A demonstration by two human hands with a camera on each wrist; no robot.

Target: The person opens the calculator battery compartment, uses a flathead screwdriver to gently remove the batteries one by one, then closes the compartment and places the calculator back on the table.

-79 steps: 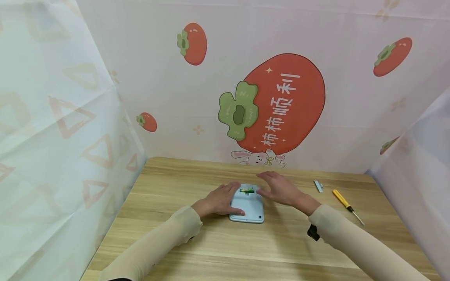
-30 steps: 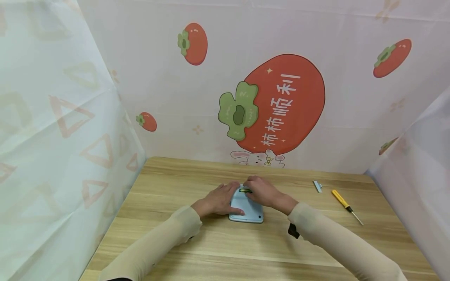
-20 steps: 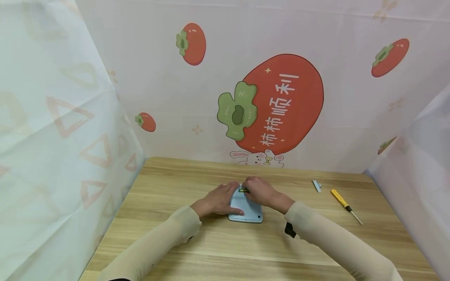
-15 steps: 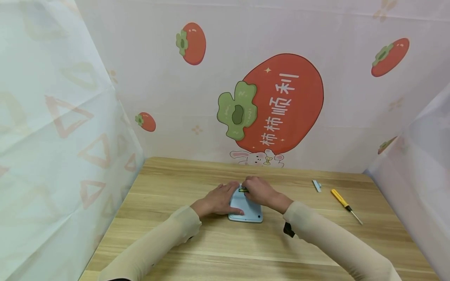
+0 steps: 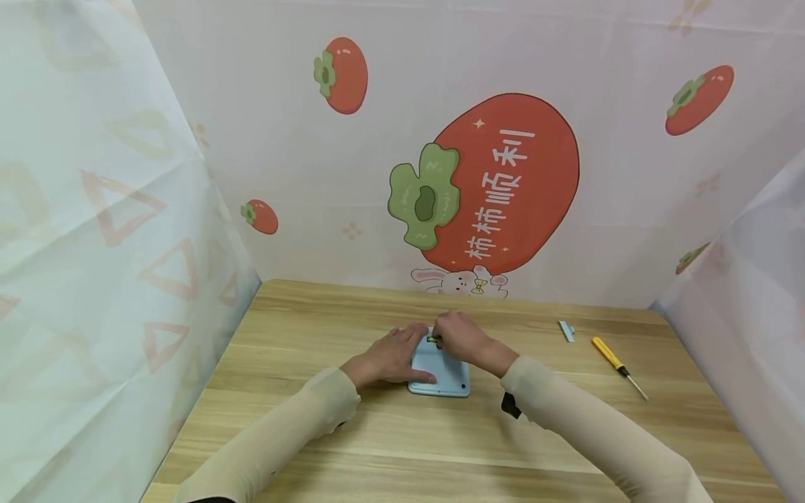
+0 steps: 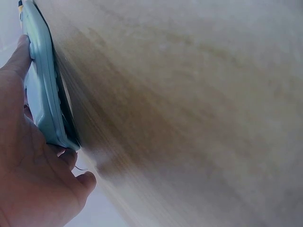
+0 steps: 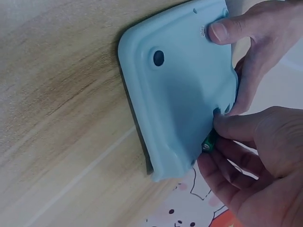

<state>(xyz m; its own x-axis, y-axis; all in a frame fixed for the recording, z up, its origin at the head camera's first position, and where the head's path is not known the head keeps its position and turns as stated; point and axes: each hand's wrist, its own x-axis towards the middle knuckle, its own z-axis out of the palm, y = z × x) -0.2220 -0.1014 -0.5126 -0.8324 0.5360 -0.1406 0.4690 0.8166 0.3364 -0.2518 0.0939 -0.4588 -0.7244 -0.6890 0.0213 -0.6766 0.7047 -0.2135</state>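
Observation:
A light blue calculator [image 5: 443, 377] lies face down on the wooden table, its back turned up. My left hand [image 5: 393, 356] grips its left side, the thumb [image 7: 220, 32] lying on the back and the fingers at the edge. At the far end sits a green battery [image 7: 208, 142] in the compartment area. My right hand [image 5: 465, 339] pinches this battery between thumb and fingers, covering most of it in the head view. The left wrist view shows the calculator [image 6: 45, 85] edge-on, with small bumps on its underside.
A light blue battery cover [image 5: 567, 331] lies to the right on the table [image 5: 352, 447]. Beside it is a screwdriver [image 5: 619, 367] with a yellow handle. A printed white wall sheet [image 5: 302, 154] stands behind the table, with sheets at both sides.
My right hand has come in from the right, over the calculator's far end, and taken hold of the battery. Lately it has edged slightly left. My left hand has stayed in place.

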